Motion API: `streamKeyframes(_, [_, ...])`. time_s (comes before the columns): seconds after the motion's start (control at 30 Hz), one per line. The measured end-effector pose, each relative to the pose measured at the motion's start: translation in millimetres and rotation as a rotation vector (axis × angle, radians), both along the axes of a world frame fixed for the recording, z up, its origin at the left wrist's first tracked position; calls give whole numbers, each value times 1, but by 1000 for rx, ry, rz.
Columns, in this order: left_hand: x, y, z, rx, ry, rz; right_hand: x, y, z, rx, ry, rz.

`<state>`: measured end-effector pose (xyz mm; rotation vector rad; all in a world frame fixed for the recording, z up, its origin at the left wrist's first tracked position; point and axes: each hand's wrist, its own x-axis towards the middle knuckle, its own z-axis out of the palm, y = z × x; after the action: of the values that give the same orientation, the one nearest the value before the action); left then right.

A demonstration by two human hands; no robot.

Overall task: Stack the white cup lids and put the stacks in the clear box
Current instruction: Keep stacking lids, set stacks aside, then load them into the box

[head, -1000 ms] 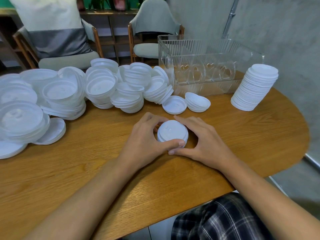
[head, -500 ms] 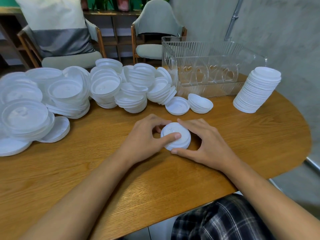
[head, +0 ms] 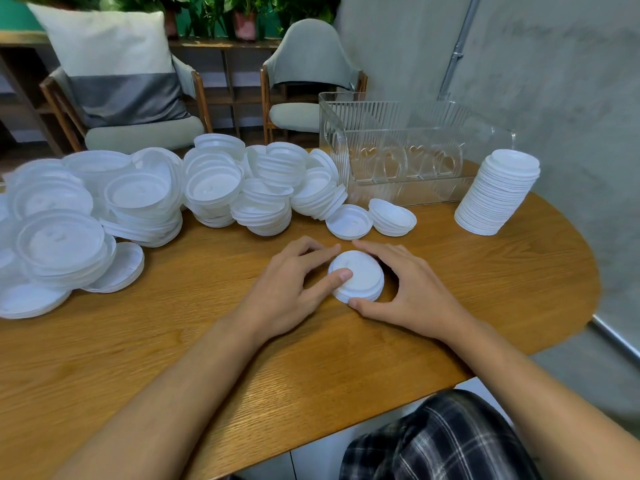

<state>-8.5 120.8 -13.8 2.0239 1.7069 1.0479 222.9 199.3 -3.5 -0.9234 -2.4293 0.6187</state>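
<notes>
Left hand [head: 287, 292] and right hand [head: 412, 292] curl round short lid stack [head: 362, 271] mid-table [head: 242, 358], left thumb on top. Loose lid pile [head: 156, 199] sprawls left. Single lid [head: 349, 221] lies between stack and clear box [head: 398, 147]. Tall lid stack [head: 498, 192] stands just right of the box.

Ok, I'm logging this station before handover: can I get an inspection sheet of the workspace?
Surface: wooden table, lids across its left and far side.
Job's things: small lid stack between the hands; tall lid stack at right; loose lid piles at left; clear box behind, no lids seen inside.
Clutter: nothing seen.
Grippers: left hand and right hand both hold the small lid stack, left thumb on top.
Cables: nothing seen.
Surroundings: two chairs, cushion, potted plants, grey wall with a pipe.
</notes>
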Motion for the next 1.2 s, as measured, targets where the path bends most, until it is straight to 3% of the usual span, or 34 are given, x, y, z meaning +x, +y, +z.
streamKeyframes(0.23, [-1, 0, 0, 50, 18, 31, 38, 16, 7, -42, -86, -91])
streamKeyframes(0.37, [-2, 2, 1, 55, 61, 30, 48, 17, -4, -28, -9, -137])
streamKeyframes(0.8, [38, 55, 3, 234, 354, 97, 44, 18, -12, 7, 59, -169])
streamKeyframes(1.2, [27, 38, 4, 210, 148, 147, 44, 18, -12, 10, 75, -178])
